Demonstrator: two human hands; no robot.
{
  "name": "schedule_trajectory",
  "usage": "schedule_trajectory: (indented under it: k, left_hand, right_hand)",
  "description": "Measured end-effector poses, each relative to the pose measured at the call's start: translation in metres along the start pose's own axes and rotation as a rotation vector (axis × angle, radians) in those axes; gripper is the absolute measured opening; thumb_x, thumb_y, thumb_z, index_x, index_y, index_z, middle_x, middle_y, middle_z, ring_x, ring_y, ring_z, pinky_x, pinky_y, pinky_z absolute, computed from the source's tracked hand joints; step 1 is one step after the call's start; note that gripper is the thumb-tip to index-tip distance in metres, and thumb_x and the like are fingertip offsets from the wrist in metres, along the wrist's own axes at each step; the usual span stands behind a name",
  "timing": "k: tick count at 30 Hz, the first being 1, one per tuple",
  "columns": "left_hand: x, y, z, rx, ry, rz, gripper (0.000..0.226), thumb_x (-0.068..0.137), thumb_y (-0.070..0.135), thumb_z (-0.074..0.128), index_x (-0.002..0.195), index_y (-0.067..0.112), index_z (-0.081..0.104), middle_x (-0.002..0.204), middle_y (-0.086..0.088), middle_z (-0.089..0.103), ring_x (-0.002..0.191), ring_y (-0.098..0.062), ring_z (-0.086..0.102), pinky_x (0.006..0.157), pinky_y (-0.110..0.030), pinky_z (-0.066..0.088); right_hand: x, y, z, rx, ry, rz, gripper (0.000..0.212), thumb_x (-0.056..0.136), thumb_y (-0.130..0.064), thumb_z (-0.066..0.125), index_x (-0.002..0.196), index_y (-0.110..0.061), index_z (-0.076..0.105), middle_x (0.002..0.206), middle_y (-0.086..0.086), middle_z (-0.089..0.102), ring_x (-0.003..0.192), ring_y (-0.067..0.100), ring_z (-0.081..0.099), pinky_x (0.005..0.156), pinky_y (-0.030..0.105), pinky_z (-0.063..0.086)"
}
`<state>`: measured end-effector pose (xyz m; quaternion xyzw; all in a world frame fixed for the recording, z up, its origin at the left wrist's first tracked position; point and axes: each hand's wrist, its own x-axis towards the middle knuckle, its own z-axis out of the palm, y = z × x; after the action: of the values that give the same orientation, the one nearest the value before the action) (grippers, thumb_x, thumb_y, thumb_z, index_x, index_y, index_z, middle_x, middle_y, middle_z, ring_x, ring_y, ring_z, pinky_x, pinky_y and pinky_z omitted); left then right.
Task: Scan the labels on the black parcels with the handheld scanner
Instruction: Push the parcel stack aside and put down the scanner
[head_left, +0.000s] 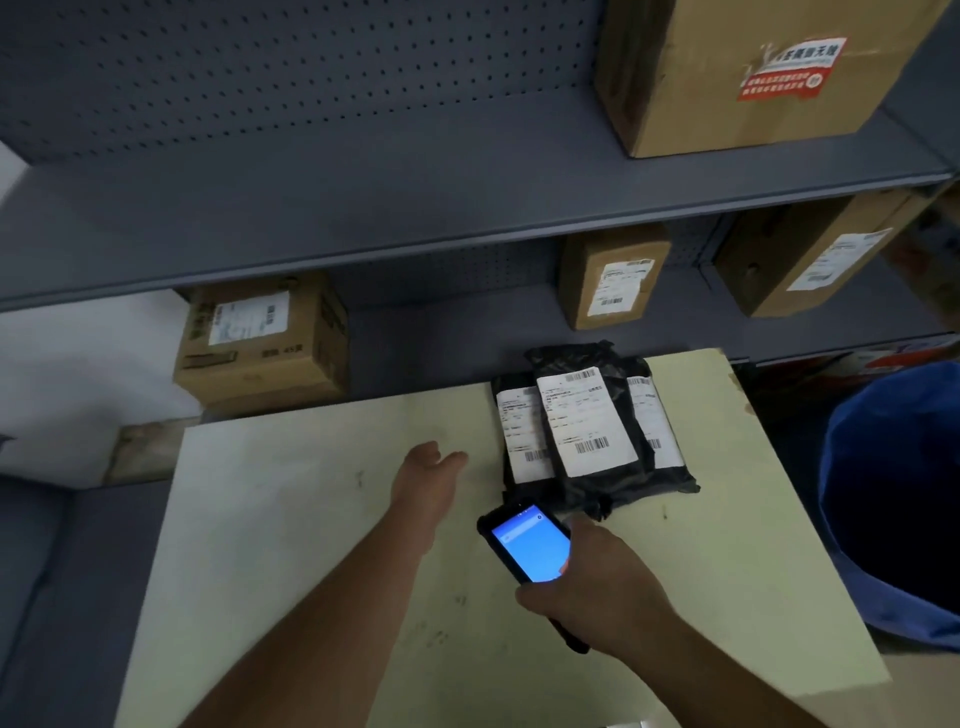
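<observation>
1. Right hand (587, 587), lower centre: fingers clamped around handheld scanner (527, 545), screen lit blue.
2. Left hand (431, 473), centre: extended, open, empty, over desk (291, 519).
3. Black parcels (592, 426), centre right on desk: overlapping, labels up.

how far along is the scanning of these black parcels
Done: nothing shows any label as scanned; the three black plastic parcels sit overlapped in one stack on the pale tabletop, with no separate pile. In hand: the right hand holds the black handheld scanner, blue screen lit, just short of the stack. The left hand is empty beside it. Left: apparently all three white labels.
</observation>
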<state>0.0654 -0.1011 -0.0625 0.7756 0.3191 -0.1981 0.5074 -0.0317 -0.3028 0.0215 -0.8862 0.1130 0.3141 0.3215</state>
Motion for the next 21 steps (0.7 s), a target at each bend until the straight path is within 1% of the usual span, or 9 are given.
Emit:
schedule_trajectory:
  k: [2,4,7,11,12,14,16,18,21]
  left_hand:
    - [0.0,-0.012,-0.014,0.024,0.034,0.011,0.07,0.098,0.04,0.067,0.159,0.015,0.042,0.163,-0.005,0.046,0.143,-0.026,0.049,0.1,-0.024,0.033]
    - [-0.006,-0.021,-0.024,0.018,0.058,0.017,0.068,0.098,0.039,0.068,0.158,0.016,0.046,0.161,-0.004,0.049,0.142,-0.025,0.051,0.098,-0.024,0.034]
    - [-0.014,-0.038,-0.036,-0.014,0.081,0.0,0.069,0.096,0.037,0.071,0.158,0.019,0.045,0.161,-0.003,0.05,0.142,-0.024,0.051,0.1,-0.026,0.037]
    - [-0.022,-0.058,-0.044,-0.011,0.077,-0.017,0.069,0.096,0.033,0.072,0.157,0.018,0.044,0.161,-0.003,0.049,0.144,-0.024,0.051,0.098,-0.025,0.037]
    - [-0.023,-0.064,-0.045,-0.005,0.076,-0.021,0.069,0.096,0.033,0.072,0.157,0.019,0.044,0.161,-0.003,0.05,0.144,-0.024,0.051,0.098,-0.026,0.038]
    - [-0.024,-0.075,-0.046,0.0,0.071,-0.021,0.069,0.095,0.032,0.072,0.156,0.019,0.044,0.161,-0.003,0.05,0.145,-0.023,0.051,0.098,-0.027,0.04]
    - [-0.026,-0.086,-0.046,0.0,0.061,-0.024,0.069,0.094,0.031,0.073,0.156,0.02,0.044,0.161,-0.002,0.05,0.146,-0.02,0.05,0.098,-0.027,0.042]
    - [-0.027,-0.095,-0.046,0.032,0.052,-0.017,0.068,0.094,0.031,0.073,0.156,0.021,0.045,0.161,-0.003,0.051,0.144,-0.02,0.052,0.095,-0.027,0.044]
    - [-0.03,-0.107,-0.047,0.116,0.04,0.013,0.07,0.095,0.035,0.071,0.158,0.024,0.042,0.162,-0.001,0.048,0.143,-0.021,0.053,0.091,-0.027,0.047]
  right_hand:
    - [0.002,-0.005,0.01,-0.018,0.0,-0.006,0.048,0.071,-0.044,0.084,0.098,-0.024,0.05,0.091,-0.006,0.061,0.073,0.009,0.065,0.068,0.034,0.058]
    - [0.004,-0.007,0.019,-0.025,0.0,-0.006,0.049,0.071,-0.045,0.084,0.098,-0.022,0.051,0.092,-0.005,0.061,0.077,0.011,0.065,0.071,0.036,0.06]
    - [0.006,-0.009,0.034,-0.017,-0.005,0.012,0.049,0.07,-0.046,0.084,0.096,-0.022,0.05,0.093,-0.003,0.061,0.08,0.013,0.066,0.069,0.034,0.058]
    - [0.01,-0.007,0.053,0.022,0.004,0.06,0.049,0.069,-0.044,0.083,0.095,-0.022,0.048,0.093,0.001,0.064,0.07,0.019,0.069,0.059,0.035,0.056]
    - [0.011,-0.006,0.058,0.026,0.008,0.071,0.048,0.07,-0.044,0.083,0.095,-0.022,0.048,0.093,0.001,0.064,0.07,0.018,0.068,0.057,0.033,0.054]
    - [0.013,0.0,0.067,0.019,0.028,0.09,0.049,0.073,-0.045,0.083,0.096,-0.022,0.047,0.094,-0.001,0.062,0.077,0.016,0.066,0.058,0.03,0.051]
    - [0.015,0.007,0.076,0.031,0.057,0.107,0.052,0.073,-0.046,0.084,0.1,-0.021,0.047,0.095,-0.002,0.06,0.08,0.014,0.064,0.059,0.029,0.051]
    - [0.016,0.014,0.084,0.04,0.076,0.127,0.055,0.075,-0.044,0.084,0.107,-0.019,0.047,0.095,-0.003,0.058,0.079,0.011,0.061,0.058,0.028,0.049]
    - [0.015,0.024,0.097,0.069,0.104,0.162,0.059,0.077,-0.043,0.084,0.113,-0.018,0.044,0.099,-0.002,0.055,0.086,0.018,0.063,0.065,0.033,0.054]
